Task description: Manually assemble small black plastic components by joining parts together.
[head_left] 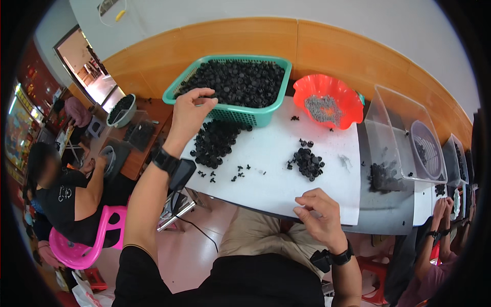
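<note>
My left hand point(190, 113) is raised at the near left rim of a green plastic basket point(263, 116) heaped with small round black plastic parts point(240, 82). Its thumb and forefinger are a little apart, and nothing shows between them. Over the front edge of the white board point(255, 192), my right hand point(323, 217) has its fingers curled, thumb close to forefinger; anything between them is too small to make out. A large pile of black parts point(215, 143) lies below the basket, and a smaller pile point(308, 163) sits beyond my right hand. Several loose black pieces point(240, 173) are scattered between.
A red scalloped bowl point(353, 110) with small grey metal pieces point(324, 109) stands right of the basket. Farther right are a clear plastic bin point(404, 133) and a purple basket point(427, 148). Other people work at both sides; a pink chair point(76, 253) is at left.
</note>
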The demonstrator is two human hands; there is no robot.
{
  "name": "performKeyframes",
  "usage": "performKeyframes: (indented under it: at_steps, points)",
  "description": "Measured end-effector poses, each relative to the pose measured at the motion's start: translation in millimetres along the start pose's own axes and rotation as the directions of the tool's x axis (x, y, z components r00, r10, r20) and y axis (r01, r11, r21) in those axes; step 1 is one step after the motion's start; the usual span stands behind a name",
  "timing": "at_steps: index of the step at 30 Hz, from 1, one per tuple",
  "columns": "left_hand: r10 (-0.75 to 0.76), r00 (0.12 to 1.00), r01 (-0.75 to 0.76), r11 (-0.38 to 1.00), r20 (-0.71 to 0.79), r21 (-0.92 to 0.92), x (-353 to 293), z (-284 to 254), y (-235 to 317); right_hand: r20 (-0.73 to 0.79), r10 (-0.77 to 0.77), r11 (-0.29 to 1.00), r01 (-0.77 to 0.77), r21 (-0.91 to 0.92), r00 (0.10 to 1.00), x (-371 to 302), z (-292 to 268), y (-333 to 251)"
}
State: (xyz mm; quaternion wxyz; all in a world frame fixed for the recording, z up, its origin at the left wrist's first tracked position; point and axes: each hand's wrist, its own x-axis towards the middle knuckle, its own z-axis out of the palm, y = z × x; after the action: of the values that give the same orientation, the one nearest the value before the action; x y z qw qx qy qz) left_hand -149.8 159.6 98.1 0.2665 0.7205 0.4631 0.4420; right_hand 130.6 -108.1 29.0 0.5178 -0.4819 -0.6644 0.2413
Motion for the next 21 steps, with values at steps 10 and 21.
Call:
performKeyframes:
  at_steps: [10,21]
  points:
    - [0.089,0.973,-0.059,0.988,0.214,-0.142,-122.1,55.2,44.9,-0.092,0.011,0.994,-0.021,-0.104,0.996,5.8,-13.9,9.4]
    - [0.311,0.919,-0.313,0.949,0.240,-0.033,-146.1,93.4,39.0,-0.172,0.120,0.960,-0.158,-0.232,0.978,2.8,-26.5,15.0]
